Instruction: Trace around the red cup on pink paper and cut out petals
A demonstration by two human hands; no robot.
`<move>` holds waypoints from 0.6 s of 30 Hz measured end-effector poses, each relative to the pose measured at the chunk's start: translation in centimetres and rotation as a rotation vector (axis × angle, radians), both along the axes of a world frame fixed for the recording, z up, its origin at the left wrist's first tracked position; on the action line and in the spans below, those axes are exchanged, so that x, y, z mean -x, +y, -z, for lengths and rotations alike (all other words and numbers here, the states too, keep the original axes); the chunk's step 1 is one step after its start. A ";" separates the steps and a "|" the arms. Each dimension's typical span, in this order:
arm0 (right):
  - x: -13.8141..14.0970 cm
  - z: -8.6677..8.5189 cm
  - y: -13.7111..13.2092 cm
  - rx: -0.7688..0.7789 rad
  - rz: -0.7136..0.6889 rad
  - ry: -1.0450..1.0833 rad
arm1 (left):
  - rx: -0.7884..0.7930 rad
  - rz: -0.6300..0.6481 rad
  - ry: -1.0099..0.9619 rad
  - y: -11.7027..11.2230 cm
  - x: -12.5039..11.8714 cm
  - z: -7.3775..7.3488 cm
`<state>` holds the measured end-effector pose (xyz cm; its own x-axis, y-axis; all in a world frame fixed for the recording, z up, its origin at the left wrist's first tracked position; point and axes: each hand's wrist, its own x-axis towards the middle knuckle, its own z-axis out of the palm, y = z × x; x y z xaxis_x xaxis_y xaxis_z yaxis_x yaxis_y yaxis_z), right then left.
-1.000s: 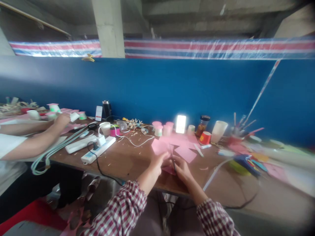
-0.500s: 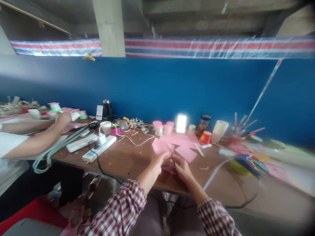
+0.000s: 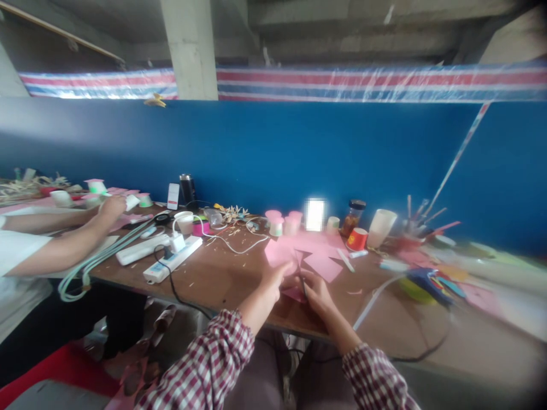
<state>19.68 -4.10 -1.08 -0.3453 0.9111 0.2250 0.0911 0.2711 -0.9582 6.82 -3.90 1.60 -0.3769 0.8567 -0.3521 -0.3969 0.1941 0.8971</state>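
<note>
Pink paper piece (image 3: 294,294): light, thin, creases and tears easily. Your left hand (image 3: 273,277) and right hand (image 3: 315,290) pinch its edges on the table (image 3: 222,279); grip near corners.

My left hand (image 3: 272,282) and right hand (image 3: 315,293) are bare, with no gloves, rings or watch that I can make out. My forearms are uncovered as well. Both sleeves are of the same shirt, a check of dark red and white in small squares. The left sleeve (image 3: 209,367) bunches in thick folds below the elbow; the right sleeve (image 3: 376,378) ends in a loose, wide cuff. Between the sleeves, my lap shows greyish cloth, too blurred to tell more.
</note>
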 end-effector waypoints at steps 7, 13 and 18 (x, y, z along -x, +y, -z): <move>0.0 -0.1 0.0 0.014 -0.005 0.013 | -0.027 -0.005 0.034 0.2 0.2 0.3; 0.0 -0.3 -0.2 0.015 0.008 0.020 | -0.052 0.021 0.050 0.0 0.3 0.1; 0.0 -0.2 -0.1 0.012 0.022 0.009 | -0.056 0.045 0.068 0.1 0.5 0.3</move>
<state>19.69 -4.24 -0.86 -0.3227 0.9213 0.2170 0.0880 0.2575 -0.9623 6.36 -3.78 1.27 -0.3587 0.8910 -0.2782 -0.3271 0.1591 0.9315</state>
